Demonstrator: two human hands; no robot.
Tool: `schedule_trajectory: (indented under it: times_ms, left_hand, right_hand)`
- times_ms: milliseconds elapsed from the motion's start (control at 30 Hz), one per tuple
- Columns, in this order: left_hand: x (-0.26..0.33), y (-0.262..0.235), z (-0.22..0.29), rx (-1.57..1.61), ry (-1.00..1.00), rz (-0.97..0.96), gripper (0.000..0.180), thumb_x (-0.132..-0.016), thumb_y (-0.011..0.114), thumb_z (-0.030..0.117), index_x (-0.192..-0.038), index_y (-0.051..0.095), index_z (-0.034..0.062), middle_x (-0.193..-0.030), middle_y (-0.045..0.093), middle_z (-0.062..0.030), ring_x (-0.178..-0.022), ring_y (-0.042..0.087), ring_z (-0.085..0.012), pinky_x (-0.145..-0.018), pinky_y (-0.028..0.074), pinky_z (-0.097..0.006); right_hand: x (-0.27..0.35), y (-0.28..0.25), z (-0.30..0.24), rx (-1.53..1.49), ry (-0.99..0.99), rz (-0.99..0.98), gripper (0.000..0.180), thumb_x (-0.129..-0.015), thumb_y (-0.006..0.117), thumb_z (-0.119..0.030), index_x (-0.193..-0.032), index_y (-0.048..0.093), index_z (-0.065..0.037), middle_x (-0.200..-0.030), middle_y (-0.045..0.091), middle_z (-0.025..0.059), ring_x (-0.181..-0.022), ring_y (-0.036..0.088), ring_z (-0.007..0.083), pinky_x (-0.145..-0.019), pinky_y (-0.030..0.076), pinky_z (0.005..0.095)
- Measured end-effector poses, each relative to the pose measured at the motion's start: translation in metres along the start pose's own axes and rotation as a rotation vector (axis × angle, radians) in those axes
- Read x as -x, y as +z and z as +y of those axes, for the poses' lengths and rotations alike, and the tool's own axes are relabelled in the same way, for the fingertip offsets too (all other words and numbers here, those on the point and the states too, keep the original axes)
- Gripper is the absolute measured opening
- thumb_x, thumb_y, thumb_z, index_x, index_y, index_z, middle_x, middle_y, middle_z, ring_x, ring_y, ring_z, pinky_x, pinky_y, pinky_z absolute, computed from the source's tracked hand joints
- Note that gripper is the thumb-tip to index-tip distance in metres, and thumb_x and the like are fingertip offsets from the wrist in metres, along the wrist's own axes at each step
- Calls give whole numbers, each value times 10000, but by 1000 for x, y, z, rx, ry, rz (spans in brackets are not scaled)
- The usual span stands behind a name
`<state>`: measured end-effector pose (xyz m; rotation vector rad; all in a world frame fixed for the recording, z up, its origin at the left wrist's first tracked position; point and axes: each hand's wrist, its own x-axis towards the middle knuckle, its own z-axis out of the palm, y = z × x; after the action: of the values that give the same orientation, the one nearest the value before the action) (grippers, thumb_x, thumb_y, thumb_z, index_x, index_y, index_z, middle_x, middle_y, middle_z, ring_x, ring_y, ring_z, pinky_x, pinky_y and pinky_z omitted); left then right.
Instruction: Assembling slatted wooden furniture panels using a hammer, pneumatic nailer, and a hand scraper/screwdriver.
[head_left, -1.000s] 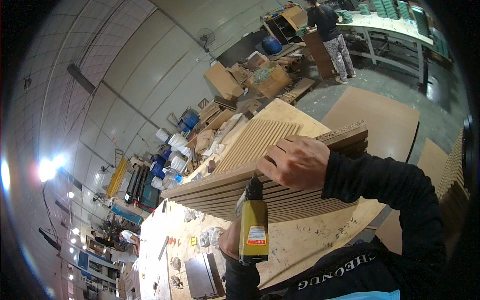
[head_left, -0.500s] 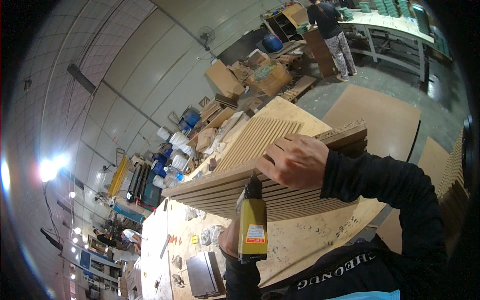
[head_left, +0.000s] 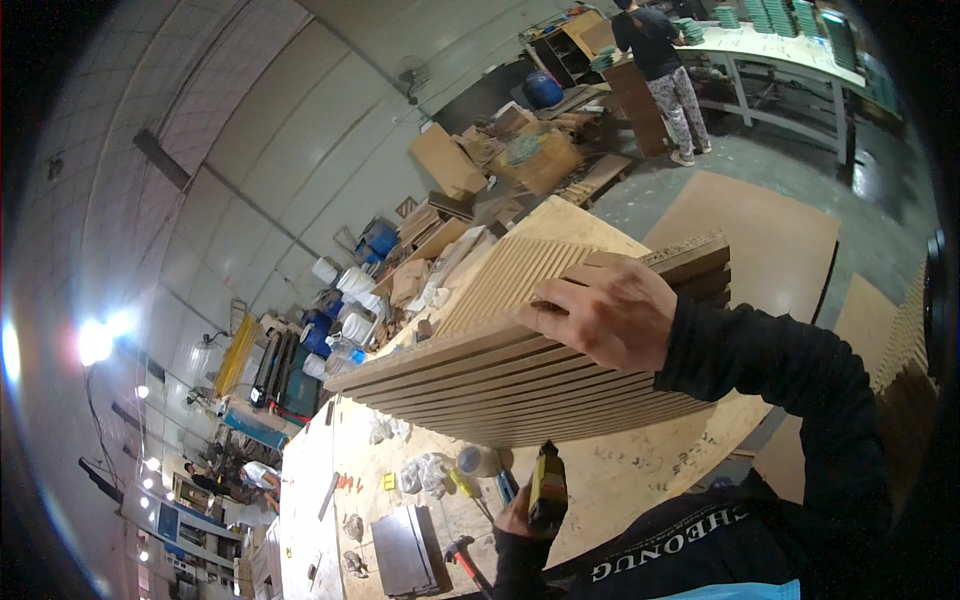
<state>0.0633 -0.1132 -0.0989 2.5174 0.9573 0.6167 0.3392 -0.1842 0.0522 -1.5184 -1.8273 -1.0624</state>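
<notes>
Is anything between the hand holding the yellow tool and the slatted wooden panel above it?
Nothing visible. The left hand holds the yellow and black hand tool just under the ribbed, slatted wooden panel, with only open air between. The right hand grips the panel's top edge.

Raw wood and board, matt all round

The slatted panel (head_left: 520, 370) is bare pale wood — ribbed face, sawn slat edges, no varnish; its far-right end shows coarse chipboard core. The bench (head_left: 640, 480) below is unfinished plywood, matt and marked. The tool (head_left: 547, 487) near the left hand (head_left: 515, 520) looks like glossy yellow and black plastic. A dull grey metal plate (head_left: 400, 550) lies near left. The sleeve (head_left: 780, 370) is matt black knit cloth. Far boxes (head_left: 450, 160) are plain brown cardboard; the floor sheet (head_left: 760, 225) — smooth matt fibreboard.
</notes>
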Motion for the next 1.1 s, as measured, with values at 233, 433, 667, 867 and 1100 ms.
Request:
schedule_trajectory:
  times_ms: [233,433,667,867,1100]
  left_hand:
    - [50,136,-190,113,-232,36,408,-677,621,322,-1002,537,89,-890,596,-151,-804,575,-300,-630,465,-366]
    - [79,142,-216,-83,-217,-180,415,-763,551,318,-1048,510,18,-887,579,-120,-840,538,-240,-725,434,-352]
    - [9,7,-140,222,277,210,412,-766,591,198,-1096,447,-1,-915,489,-103,-794,517,-186,-675,453,-301]
    - [-109,-70,-115,145,-165,1074,643,-757,536,489,-1195,395,40,-1170,431,-205,-1062,440,-295,-833,404,-413]
    - [-133,-125,-53,-348,477,1125,758,-794,323,608,-1218,350,-20,-1238,363,-200,-1154,331,-347,-972,246,-470]
  right_hand:
    - [21,-31,6,46,23,-13,192,-663,636,-187,-827,608,-90,-827,604,37,-670,595,166,-569,485,260]
    - [60,-61,24,114,73,139,218,-627,687,-272,-746,588,-118,-804,611,-4,-689,608,142,-622,490,269]
    - [87,-72,24,9,281,243,315,-617,716,-318,-810,551,-132,-840,620,7,-717,615,160,-641,493,277]
    - [96,-61,14,-463,489,370,366,-606,741,-250,-866,543,-86,-902,597,76,-830,593,212,-690,485,292]
    - [92,-70,-4,-738,594,387,402,-616,744,-225,-935,565,-59,-873,595,61,-797,581,171,-699,461,280]
